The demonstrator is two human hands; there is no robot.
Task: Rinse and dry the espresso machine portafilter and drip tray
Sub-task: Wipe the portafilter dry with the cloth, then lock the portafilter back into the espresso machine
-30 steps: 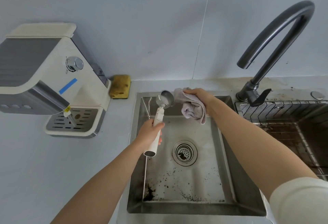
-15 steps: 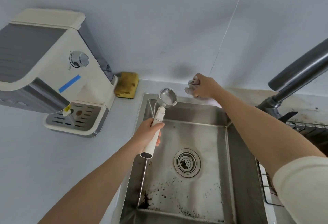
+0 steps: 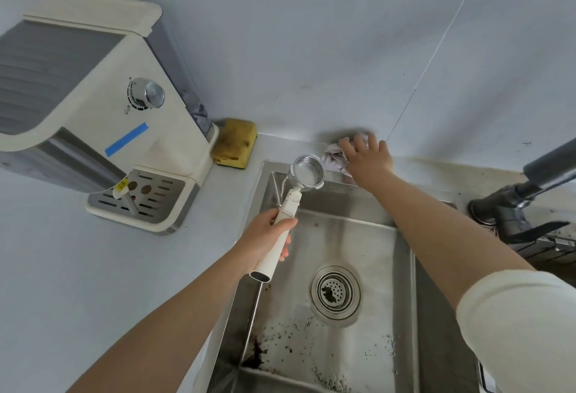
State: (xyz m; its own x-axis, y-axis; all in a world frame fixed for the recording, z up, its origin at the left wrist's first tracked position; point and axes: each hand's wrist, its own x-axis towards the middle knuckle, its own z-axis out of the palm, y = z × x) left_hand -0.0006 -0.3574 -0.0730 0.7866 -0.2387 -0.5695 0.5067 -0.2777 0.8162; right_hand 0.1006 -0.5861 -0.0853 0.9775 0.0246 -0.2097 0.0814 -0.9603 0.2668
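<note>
Steel basket end of the portafilter (image 3: 291,202) sat face-up over the back-left corner of the sink (image 3: 367,237), centre frame. Left hand (image 3: 265,243) gripped the white handle mid-length, fingers wrapped round it.

Risk: head-heavy, one-handed hold. A wet handle could slip and drop it into the coffee grounds (image 3: 280,339) on the sink floor, re-soiling it.

Right hand (image 3: 367,159) reached to the desk (image 3: 62,268) behind the sink, fingers spread flat on the grey cloth (image 3: 335,159), not curled round it. Cloth lay at the sink edge, so a nudge could tip it in.

Drip tray (image 3: 140,202) sat in the espresso machine (image 3: 93,96), left of frame, likely not done yet.
</note>
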